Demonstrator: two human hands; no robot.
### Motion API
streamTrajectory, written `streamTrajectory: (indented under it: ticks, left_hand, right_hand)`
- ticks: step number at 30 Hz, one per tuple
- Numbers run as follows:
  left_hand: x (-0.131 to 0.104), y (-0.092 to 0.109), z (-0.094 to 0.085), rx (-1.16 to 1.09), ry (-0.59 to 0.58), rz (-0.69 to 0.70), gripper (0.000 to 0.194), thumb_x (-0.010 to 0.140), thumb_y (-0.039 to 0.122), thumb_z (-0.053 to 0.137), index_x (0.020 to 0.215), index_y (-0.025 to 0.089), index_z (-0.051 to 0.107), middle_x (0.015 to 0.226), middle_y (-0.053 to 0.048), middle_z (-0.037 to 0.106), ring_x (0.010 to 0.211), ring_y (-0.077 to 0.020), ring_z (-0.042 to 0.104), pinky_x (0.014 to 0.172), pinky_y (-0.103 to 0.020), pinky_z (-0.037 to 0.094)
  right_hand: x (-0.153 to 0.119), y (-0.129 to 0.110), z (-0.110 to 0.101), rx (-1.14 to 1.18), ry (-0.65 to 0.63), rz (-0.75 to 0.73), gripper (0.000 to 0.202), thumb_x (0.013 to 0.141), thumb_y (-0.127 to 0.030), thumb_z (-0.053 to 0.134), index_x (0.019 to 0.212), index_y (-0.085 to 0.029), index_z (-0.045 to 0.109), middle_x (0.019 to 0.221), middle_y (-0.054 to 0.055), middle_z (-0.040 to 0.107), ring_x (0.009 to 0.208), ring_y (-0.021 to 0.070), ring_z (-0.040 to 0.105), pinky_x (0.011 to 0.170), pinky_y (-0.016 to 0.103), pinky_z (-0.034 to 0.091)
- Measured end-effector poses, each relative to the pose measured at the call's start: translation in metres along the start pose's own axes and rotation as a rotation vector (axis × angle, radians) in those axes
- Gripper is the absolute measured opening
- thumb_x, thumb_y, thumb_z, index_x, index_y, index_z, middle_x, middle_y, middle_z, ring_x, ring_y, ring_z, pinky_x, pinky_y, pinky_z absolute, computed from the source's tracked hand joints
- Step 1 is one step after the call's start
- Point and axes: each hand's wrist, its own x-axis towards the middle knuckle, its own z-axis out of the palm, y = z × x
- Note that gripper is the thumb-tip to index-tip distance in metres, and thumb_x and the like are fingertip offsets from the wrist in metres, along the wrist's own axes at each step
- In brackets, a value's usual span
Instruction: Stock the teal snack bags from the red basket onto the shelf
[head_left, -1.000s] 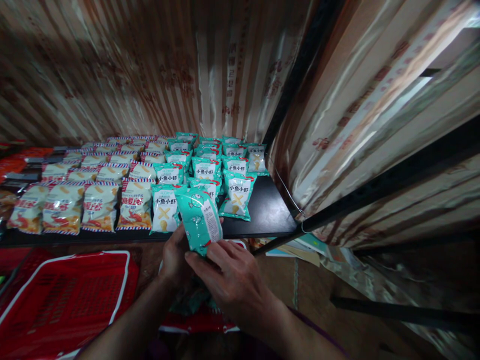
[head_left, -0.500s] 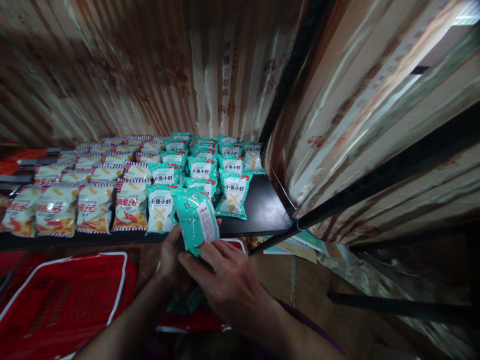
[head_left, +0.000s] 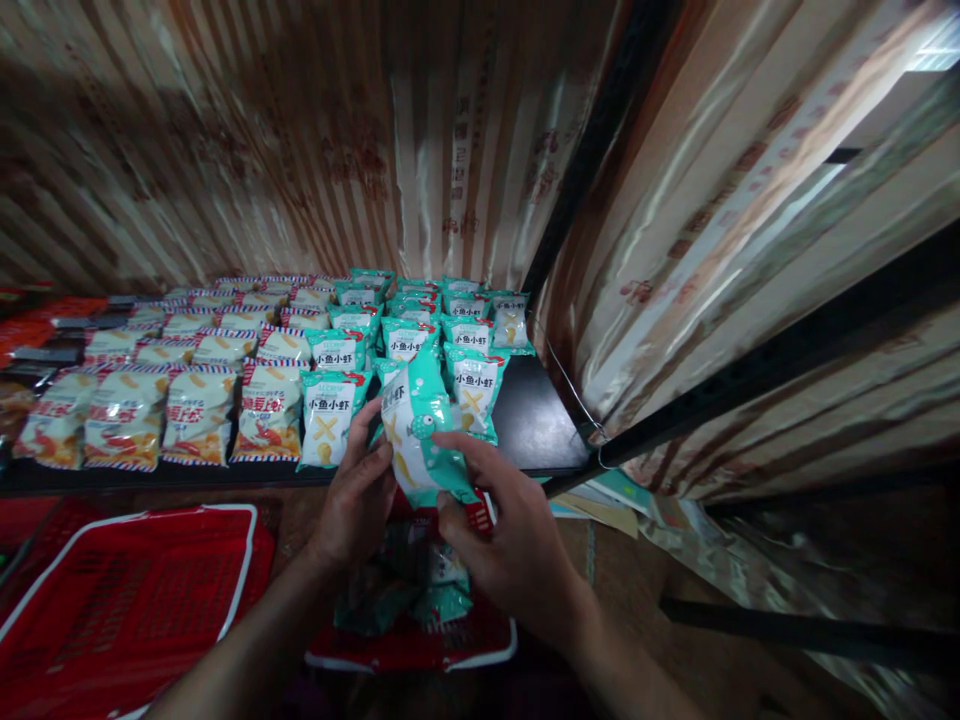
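Between my two hands is a teal-and-white snack bag [head_left: 421,440], tilted, its printed front turned partly left. My left hand [head_left: 358,500] grips its left side with thumb and fingers. On the right edge, my right hand [head_left: 506,525] pinches the bag between thumb and fingers. Behind it, rows of matching teal snack bags [head_left: 328,415] stand on a black shelf [head_left: 536,415]. Under my hands, a red basket [head_left: 405,645] with a white handle holds several more teal bags [head_left: 442,600], partly hidden by my arms.
White-and-orange snack bags [head_left: 196,415] fill the shelf to the left, with darker orange packs [head_left: 52,330] beyond. Another red basket [head_left: 142,590] sits low at left. A black metal post [head_left: 750,350] slants across the right, before striped plastic sheeting [head_left: 697,200].
The bag in my hands has been turned from its back to its printed front. My right hand has shifted to its right edge, and more of the lower basket shows.
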Motion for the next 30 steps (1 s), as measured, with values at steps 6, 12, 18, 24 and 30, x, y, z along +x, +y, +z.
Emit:
streamTrajectory:
  ticks: [6, 12, 18, 24, 30]
  left_hand:
    - [-0.005, -0.008, 0.006, 0.090, -0.177, 0.118, 0.078, 0.077, 0.026, 0.069, 0.143, 0.036, 0.028, 0.140, -0.005, 0.051, 0.122, -0.0239, 0.054, 0.099, -0.036, 0.044]
    - [0.005, -0.028, 0.030, 0.300, -0.135, 0.242, 0.073, 0.079, 0.029, 0.068, 0.143, 0.032, 0.031, 0.147, -0.008, 0.042, 0.125, -0.0231, 0.051, 0.099, -0.030, 0.045]
    - [0.018, -0.055, 0.059, 0.345, -0.081, 0.255, 0.073, 0.075, 0.030, 0.071, 0.140, 0.023, 0.037, 0.139, -0.012, 0.050, 0.116, -0.0243, 0.058, 0.092, -0.031, 0.049]
    - [0.029, -0.081, 0.068, 0.540, -0.145, 0.337, 0.052, 0.080, 0.029, 0.066, 0.130, 0.025, 0.053, 0.139, -0.008, 0.050, 0.126, -0.0260, 0.049, 0.103, -0.037, 0.042]
    - [0.038, -0.107, 0.073, 0.640, -0.182, 0.378, 0.050, 0.083, 0.028, 0.059, 0.133, 0.027, 0.051, 0.140, -0.006, 0.049, 0.128, -0.0250, 0.045, 0.108, -0.039, 0.035]
  right_hand:
    - [0.004, 0.009, -0.022, 0.011, -0.007, 0.135, 0.048, 0.078, -0.012, 0.051, 0.125, -0.021, 0.048, 0.081, 0.000, 0.064, 0.066, 0.0128, 0.061, 0.060, 0.023, 0.051]
    - [0.008, 0.020, -0.058, -0.256, -0.111, 0.199, 0.044, 0.086, -0.022, 0.049, 0.130, -0.019, 0.048, 0.103, 0.007, 0.069, 0.074, 0.0185, 0.066, 0.068, 0.033, 0.054]
    - [0.005, 0.043, -0.088, -0.236, -0.049, 0.263, 0.041, 0.089, -0.038, 0.051, 0.126, -0.020, 0.054, 0.115, 0.010, 0.067, 0.093, 0.0226, 0.068, 0.080, 0.038, 0.055]
    - [0.006, 0.066, -0.096, -0.068, 0.047, 0.352, 0.055, 0.086, -0.044, 0.055, 0.134, -0.019, 0.047, 0.122, 0.014, 0.063, 0.106, 0.0250, 0.064, 0.084, 0.040, 0.056]
    - [0.008, 0.087, -0.099, -0.055, 0.099, 0.417, 0.063, 0.083, -0.045, 0.057, 0.139, -0.022, 0.039, 0.124, 0.013, 0.062, 0.105, 0.0258, 0.065, 0.086, 0.044, 0.055]
